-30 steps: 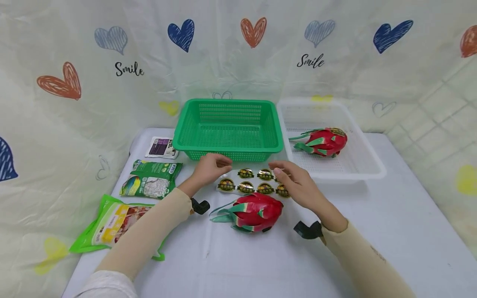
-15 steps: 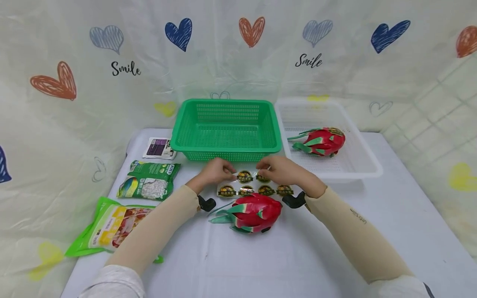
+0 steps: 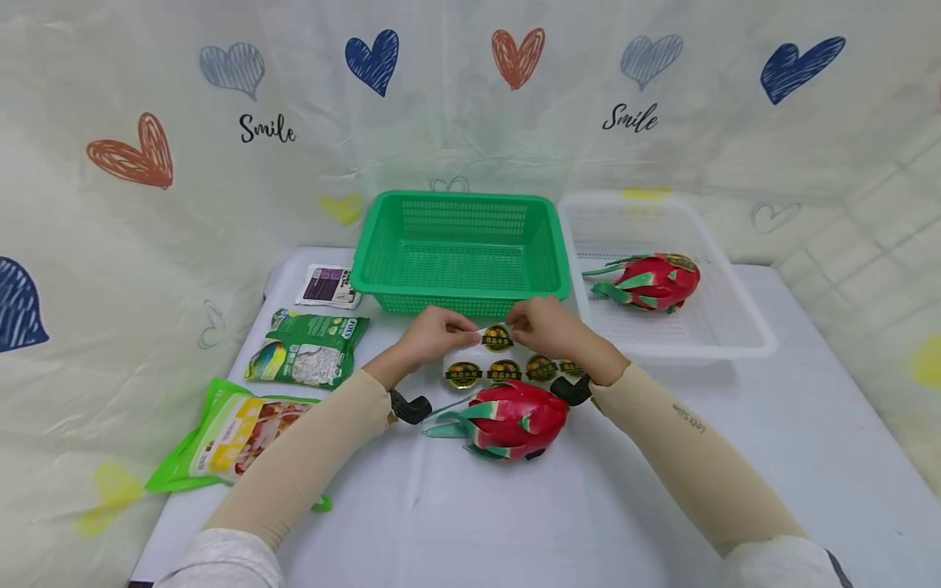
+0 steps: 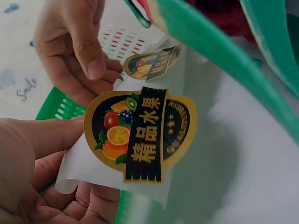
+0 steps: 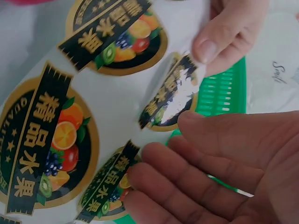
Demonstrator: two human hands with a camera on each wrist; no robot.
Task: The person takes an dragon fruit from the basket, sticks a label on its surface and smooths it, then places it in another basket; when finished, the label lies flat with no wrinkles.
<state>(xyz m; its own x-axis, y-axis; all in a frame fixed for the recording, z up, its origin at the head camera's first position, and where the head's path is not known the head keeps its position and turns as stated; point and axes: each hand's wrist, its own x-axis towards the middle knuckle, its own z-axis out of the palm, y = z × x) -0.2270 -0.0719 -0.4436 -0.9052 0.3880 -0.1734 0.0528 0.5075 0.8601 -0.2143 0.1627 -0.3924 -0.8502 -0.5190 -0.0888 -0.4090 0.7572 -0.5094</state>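
A clear-backed sheet of round black-and-gold fruit stickers (image 3: pixel 463 375) is bent up between the two hands. My left hand (image 3: pixel 439 336) pinches its upper left part, the thumb on the face beside a sticker (image 4: pixel 140 135) and fingers behind. At the top edge is my right hand (image 3: pixel 547 327), its thumb tip right by the edge of a shiny tilted sticker (image 5: pixel 173 95). In the right wrist view its thumb and fingertips stand a little apart; I cannot tell whether they grip the sheet. Just in front of the sheet lies a red dragon fruit (image 3: pixel 518 420) with green scales.
Behind the hands stands a green basket (image 3: pixel 459 291). A white basket (image 3: pixel 742 347) to its right holds another dragon fruit (image 3: pixel 650 282) with a sticker on it. Along the left lie a small white-and-purple packet (image 3: pixel 328 286), a green bag (image 3: pixel 309 349) and a larger green-edged food bag (image 3: pixel 235 433).
Both hands have come in to the sticker sheet, the right one moving leftward. The sheet's upper part is now lifted and bent between them. The dragon fruits and baskets have stayed in place.
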